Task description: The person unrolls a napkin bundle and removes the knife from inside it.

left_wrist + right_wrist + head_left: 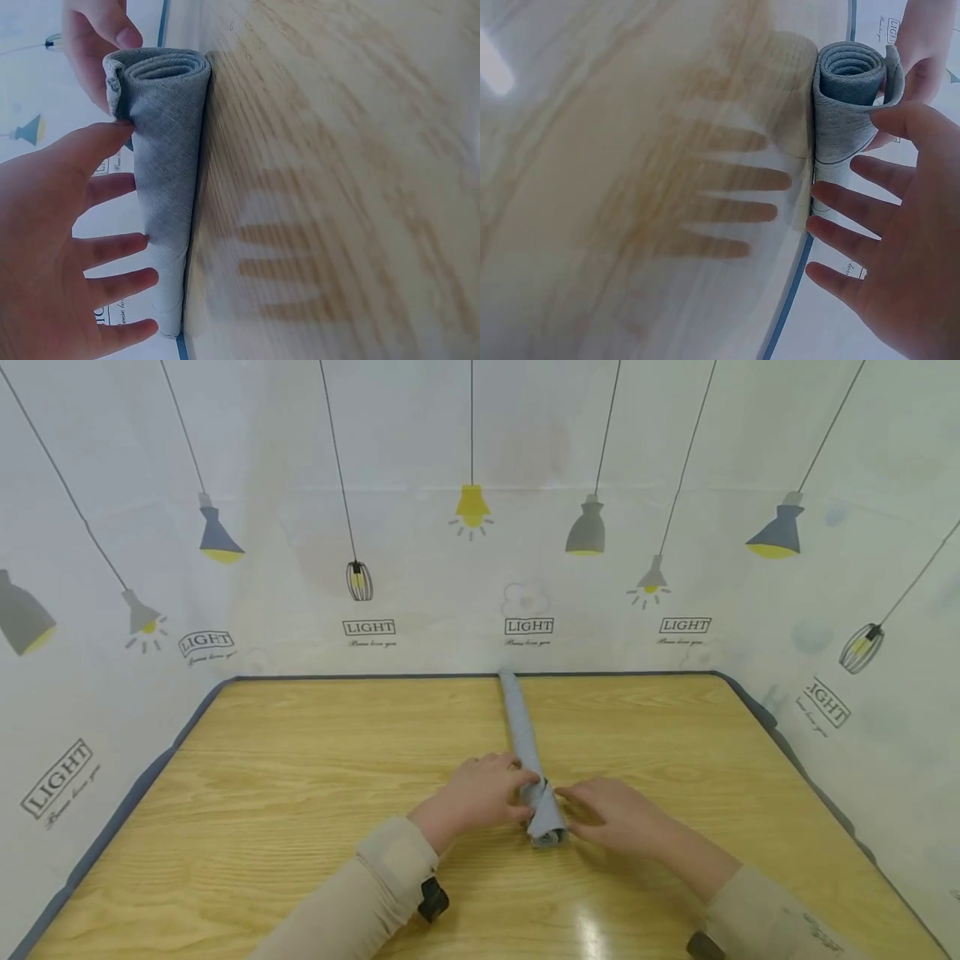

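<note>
At the near end of the roll, fingers lay along both flanks. Left hand: fingers spread and nearly straight, thumb set to the flap, fingertips against or very near the cloth; no grip closed round it. Right hand: likewise spread, fingers only slightly bent, thumb at the flap's edge, seemingly touching; could not tell whether the other fingertips made contact. Left hand judged the nearer, its fingers overlapping the roll from above in the head view, while the right's tips came just to the opposite side. Roll grey-blue, lying flat between the two hands, right of the left palm and left of the right one. Long axis ran away from the person, far end slanting slightly left, so the palms faced each other across it. Near end showed an open coil, the flap standing a little loose there; this corner seemed the key spot for either thumb. Beyond: wood table, the roll's far end reaching its back edge. Outermost, a pale wall printed with lamps. Sleeves beige, black gear below the left cuff.
</note>
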Demonstrator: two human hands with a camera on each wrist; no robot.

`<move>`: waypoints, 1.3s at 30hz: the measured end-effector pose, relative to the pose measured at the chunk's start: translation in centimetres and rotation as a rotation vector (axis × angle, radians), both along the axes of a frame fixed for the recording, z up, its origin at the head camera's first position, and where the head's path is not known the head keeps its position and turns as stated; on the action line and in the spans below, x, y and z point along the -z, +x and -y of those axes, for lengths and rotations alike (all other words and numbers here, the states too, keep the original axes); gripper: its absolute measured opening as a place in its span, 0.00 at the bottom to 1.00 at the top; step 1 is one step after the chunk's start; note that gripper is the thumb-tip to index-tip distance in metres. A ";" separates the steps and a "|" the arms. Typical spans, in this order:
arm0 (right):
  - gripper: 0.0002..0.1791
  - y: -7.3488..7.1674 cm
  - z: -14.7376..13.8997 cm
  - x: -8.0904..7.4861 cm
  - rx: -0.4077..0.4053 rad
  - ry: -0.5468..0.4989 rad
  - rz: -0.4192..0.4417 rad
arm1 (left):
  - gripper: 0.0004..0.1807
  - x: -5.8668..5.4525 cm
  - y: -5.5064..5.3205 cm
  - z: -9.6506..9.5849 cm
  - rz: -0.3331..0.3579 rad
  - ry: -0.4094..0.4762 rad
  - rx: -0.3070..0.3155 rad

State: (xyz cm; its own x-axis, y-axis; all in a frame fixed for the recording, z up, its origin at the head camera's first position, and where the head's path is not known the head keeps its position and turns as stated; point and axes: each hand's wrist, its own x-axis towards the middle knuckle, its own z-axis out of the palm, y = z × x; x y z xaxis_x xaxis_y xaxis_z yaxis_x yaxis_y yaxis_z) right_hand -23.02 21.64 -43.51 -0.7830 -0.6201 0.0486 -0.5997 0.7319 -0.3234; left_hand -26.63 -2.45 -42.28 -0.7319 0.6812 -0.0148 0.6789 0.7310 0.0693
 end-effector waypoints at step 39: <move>0.36 -0.2 -0.3 0.1 0.008 0.107 -0.051 | 0.18 0.4 1.3 2.0 -0.026 -0.032 0.116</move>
State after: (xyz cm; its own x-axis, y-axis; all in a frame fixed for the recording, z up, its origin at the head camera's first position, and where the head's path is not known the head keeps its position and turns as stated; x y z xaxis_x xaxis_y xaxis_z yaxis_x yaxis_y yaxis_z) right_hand -23.20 21.94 -43.59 -0.7864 -0.6174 0.0222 -0.6071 0.7657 -0.2125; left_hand -25.31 -4.40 -42.63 -0.6489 0.7606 -0.0202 0.7601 0.6492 0.0283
